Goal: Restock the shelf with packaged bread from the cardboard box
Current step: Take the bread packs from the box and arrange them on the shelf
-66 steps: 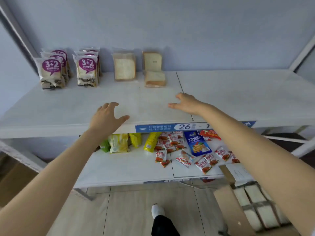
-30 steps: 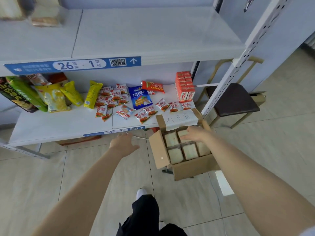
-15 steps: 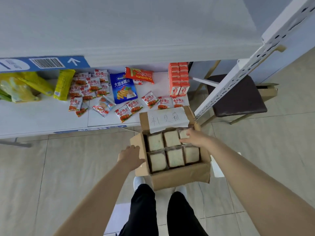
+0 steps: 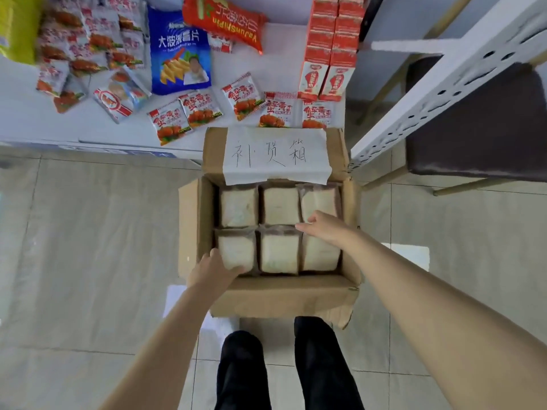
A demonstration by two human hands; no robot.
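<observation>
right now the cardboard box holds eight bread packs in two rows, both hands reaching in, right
Six, not eight: the head view shows six bread packs in the cardboard box, two rows. Left hand and right hand reach in.

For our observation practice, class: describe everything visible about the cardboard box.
The cardboard box is brown, open-topped, standing on the tiled floor before the low shelf. Its back flap carries white paper with handwriting. Inside lie six bread packs, two rows of three. The left hand grips the near-left pack; the right hand rests on the right-side ones.
</observation>
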